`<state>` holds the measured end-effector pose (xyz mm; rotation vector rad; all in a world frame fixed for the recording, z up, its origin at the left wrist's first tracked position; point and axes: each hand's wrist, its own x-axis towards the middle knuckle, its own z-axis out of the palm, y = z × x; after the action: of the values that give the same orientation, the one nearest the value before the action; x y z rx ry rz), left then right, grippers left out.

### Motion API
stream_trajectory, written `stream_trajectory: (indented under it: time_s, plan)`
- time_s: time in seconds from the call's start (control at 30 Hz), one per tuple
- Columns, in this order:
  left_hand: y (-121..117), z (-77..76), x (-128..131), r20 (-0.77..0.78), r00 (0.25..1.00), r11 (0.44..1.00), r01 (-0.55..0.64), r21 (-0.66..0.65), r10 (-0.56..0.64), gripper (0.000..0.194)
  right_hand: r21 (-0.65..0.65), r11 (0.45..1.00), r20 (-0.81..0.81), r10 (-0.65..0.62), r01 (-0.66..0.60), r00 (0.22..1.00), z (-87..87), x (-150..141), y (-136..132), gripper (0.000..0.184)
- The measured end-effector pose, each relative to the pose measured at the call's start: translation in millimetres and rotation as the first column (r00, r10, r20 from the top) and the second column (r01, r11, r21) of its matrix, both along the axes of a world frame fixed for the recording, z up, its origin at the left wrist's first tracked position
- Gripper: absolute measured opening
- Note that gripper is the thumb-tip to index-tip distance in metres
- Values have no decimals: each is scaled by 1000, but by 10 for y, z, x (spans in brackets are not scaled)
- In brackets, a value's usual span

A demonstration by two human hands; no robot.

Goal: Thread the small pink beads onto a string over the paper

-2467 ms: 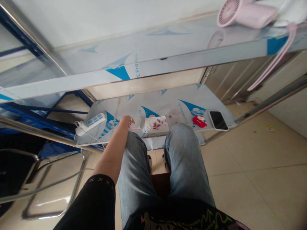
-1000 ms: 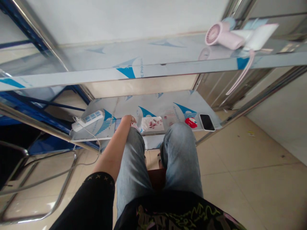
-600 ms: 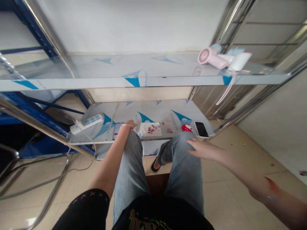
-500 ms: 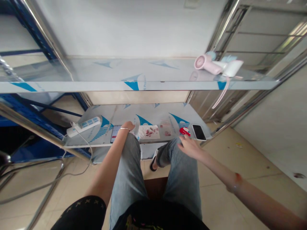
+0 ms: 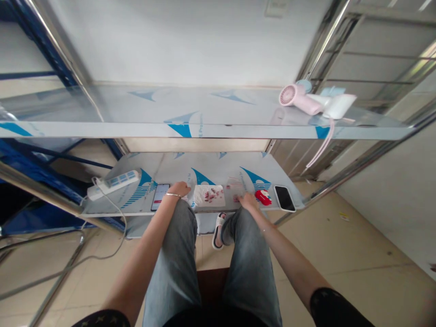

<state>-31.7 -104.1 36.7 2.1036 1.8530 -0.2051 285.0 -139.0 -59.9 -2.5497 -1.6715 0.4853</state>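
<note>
Two phones are lying on the lower shelf (image 5: 218, 165): one lit phone (image 5: 160, 196) near its front edge toward the left, one dark phone (image 5: 284, 198) at its front right corner. One power strip (image 5: 114, 183) is sitting toward the left edge, one white tray of red bits (image 5: 209, 195) and one red item (image 5: 263, 196) are resting along the front edge, and one small clear packet (image 5: 235, 185) is lying between them. One pink handheld fan (image 5: 298, 98) is lying at the right end of the upper shelf (image 5: 136, 106), and two hands, the left hand (image 5: 179, 188) and the right hand (image 5: 248, 200), are reaching to the lower shelf's front edge.
</note>
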Motion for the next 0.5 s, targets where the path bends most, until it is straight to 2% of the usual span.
stream_trajectory:
  time_s: [0.1, 0.2, 0.3, 0.5]
  plan:
    - [-89, 98, 103, 9, 998, 998, 60, -22, -60, 35, -32, 998, -62, -50, 48, 997, -50, -12, 122, 57]
    - [-179, 177, 176, 17, 997, 997, 73, -26, -73, 35, -21, 993, -144, -120, 118, 982, -90, -49, 172, 56]
    - [-252, 217, 194, 36, 997, 998, 61, -1, -61, 34, 6, 982, -227, -183, 190, 956, -119, -76, 189, 48]
    - [-345, 256, 131, 66, 998, 998, -14, 62, 10, 36, 125, 952, -360, -220, 281, 907, -169, -14, 216, 37]
